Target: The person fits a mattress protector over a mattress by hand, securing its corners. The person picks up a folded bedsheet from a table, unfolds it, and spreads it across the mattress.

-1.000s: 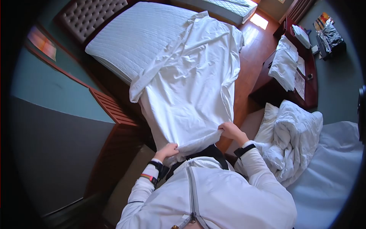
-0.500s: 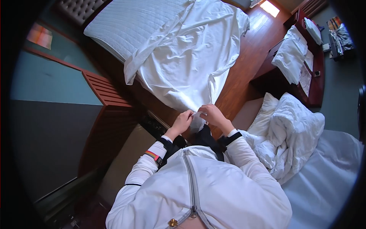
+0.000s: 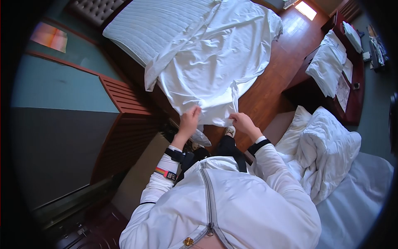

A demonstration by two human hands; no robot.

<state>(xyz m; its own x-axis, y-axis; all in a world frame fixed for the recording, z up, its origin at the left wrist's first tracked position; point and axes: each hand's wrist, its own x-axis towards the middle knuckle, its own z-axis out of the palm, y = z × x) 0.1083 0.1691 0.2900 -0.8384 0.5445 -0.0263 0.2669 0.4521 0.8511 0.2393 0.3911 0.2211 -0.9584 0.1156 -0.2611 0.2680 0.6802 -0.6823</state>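
A white bed sheet (image 3: 215,62) lies loose and wrinkled over part of the quilted mattress (image 3: 155,23), and its near end hangs off the bed toward me. My left hand (image 3: 190,121) is closed on the left part of that near edge. A short way to the right, my right hand (image 3: 244,123) pinches the same edge between thumb and fingers. Between my hands the edge runs fairly straight, and a small piece of white cloth hangs below my left hand.
To the right, a bundled white duvet (image 3: 329,149) rests beside a pillow (image 3: 300,118). A dark red desk (image 3: 352,108) carries more white bedding (image 3: 327,62). Wooden floor (image 3: 269,93) runs between bed and desk. A slatted wood panel (image 3: 126,97) stands at the left.
My hands have moved apart along the sheet's edge, the left one up and to the left, the right one to the right. The gathered edge between them is now spread out.
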